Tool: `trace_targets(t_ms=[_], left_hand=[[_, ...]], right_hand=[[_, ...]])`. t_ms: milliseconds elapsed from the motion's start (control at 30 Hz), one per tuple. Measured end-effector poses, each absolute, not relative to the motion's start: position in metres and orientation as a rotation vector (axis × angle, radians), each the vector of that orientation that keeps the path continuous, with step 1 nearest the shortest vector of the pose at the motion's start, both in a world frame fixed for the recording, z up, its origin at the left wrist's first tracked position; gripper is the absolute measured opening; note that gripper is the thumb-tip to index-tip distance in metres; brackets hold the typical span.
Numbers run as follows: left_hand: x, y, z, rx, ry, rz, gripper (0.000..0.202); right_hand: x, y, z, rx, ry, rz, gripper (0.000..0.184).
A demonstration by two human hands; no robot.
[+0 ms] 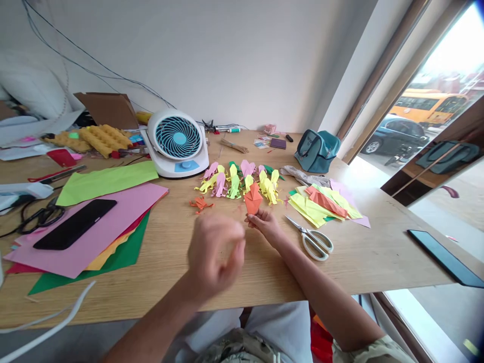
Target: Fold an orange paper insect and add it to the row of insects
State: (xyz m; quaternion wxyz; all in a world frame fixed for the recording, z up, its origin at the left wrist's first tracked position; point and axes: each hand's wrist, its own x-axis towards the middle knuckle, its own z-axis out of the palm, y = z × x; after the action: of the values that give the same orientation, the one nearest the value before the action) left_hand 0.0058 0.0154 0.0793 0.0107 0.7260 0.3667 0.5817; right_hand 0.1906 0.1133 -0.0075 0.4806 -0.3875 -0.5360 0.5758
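Note:
My right hand [263, 225] pinches a piece of folded orange paper [253, 199] at its lower end, just above the table. My left hand [216, 252], blurred by motion, hovers nearer to me with its fingers curled into a loose fist; nothing shows in it. Behind the orange piece stand several folded paper figures in yellow [267, 187], green [234, 184] and pink [219, 184]. A small orange paper figure [201, 203] lies to their left. Scissors with white handles [313, 241] rest beside my right forearm, blades pointing away to the left.
Coloured sheets [128, 201] with a black phone [75, 224] on top lie at left. A white fan [177, 143] stands behind them. Loose paper pieces [321, 201] and a blue-green bag [317, 151] are at right. A dark tablet-like slab [446, 257] lies by the right edge.

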Motion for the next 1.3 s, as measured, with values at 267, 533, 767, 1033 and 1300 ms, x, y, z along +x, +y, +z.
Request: trace_targets(t_ms=[267,533,767,1033,1300], left_hand=[[0.021,0.116,0.035,1.578,1.148,1.17,0.04],[0.025,0.118,0.017,1.17,1.022,1.215,0.043],[0.021,0.119,0.008,1.091,1.009,1.239,0.046],[0.02,0.115,0.001,1.079,0.987,1.179,0.043],[0.018,0.114,0.003,1.022,0.994,1.132,0.05]], right_hand=[[0.19,0.107,0.001,-0.905,-1.365,1.415,0.043],[0.183,0.104,-0.008,-1.018,-1.457,1.467,0.044],[0.182,0.103,-0.008,-1.043,-1.533,1.478,0.046],[0.183,0.104,-0.01,-1.039,-1.547,1.445,0.05],[0.192,0.107,-0.006,-1.026,-1.472,1.233,0.039]])
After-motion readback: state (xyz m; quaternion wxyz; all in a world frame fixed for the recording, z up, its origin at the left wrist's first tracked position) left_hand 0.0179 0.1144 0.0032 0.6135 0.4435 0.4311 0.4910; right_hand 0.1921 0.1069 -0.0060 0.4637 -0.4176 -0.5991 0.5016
